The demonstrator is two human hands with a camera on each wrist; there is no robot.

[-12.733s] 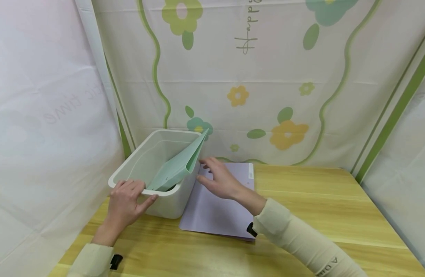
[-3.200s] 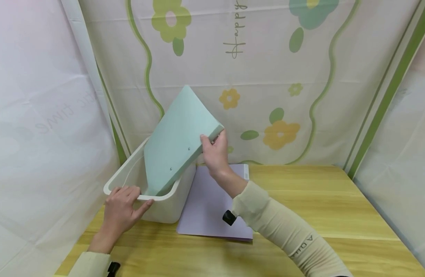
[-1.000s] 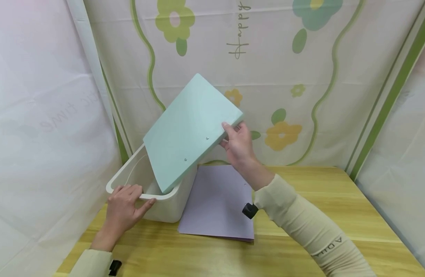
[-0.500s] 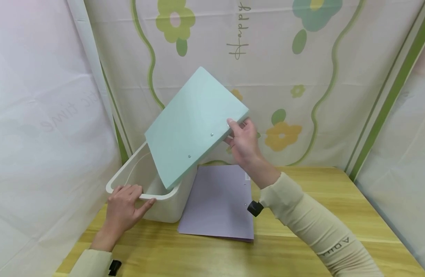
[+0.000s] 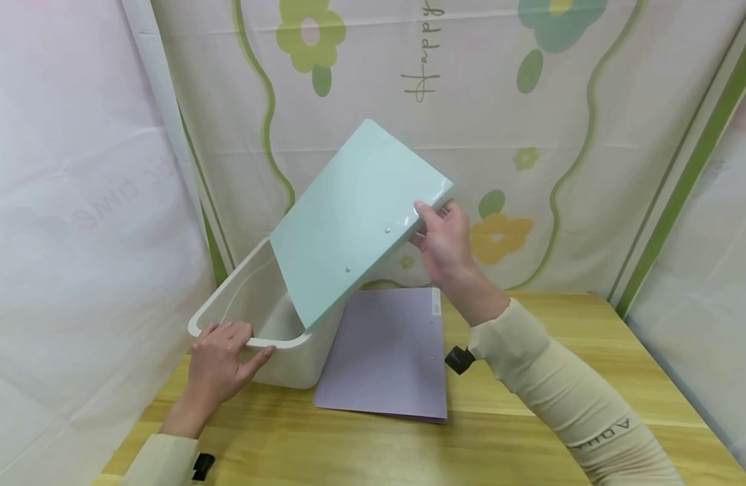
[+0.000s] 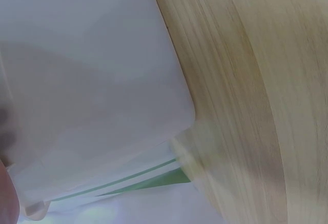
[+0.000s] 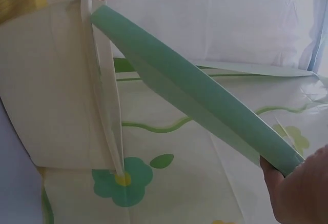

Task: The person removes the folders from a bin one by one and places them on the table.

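Observation:
A mint-green file folder [image 5: 354, 216] with two metal rivets is held tilted over the white plastic bin [image 5: 296, 361]. My right hand [image 5: 447, 239] grips its spine near the upper right corner, thumb on the front cover and fingers behind. In the right wrist view the folder's spine [image 7: 205, 96] slants from the bin's rim down to that hand [image 7: 300, 188]. My left hand [image 5: 221, 358] grips the bin's near rim, thumb along the outside. The left wrist view shows mostly the bin's outer wall [image 6: 97, 80], with a bit of a finger [image 6: 7, 198] at the edge.
A purple folder [image 5: 387, 358] with a white label lies flat on the wooden table [image 5: 543, 405], right beside the bin. Behind the table hangs a white curtain [image 5: 470, 121] printed with flowers, and more curtain closes off both sides.
The mint folder, first leaning inside the bin, has been gripped by my right hand and raised up and to the right. My left hand has stayed on the bin's rim.

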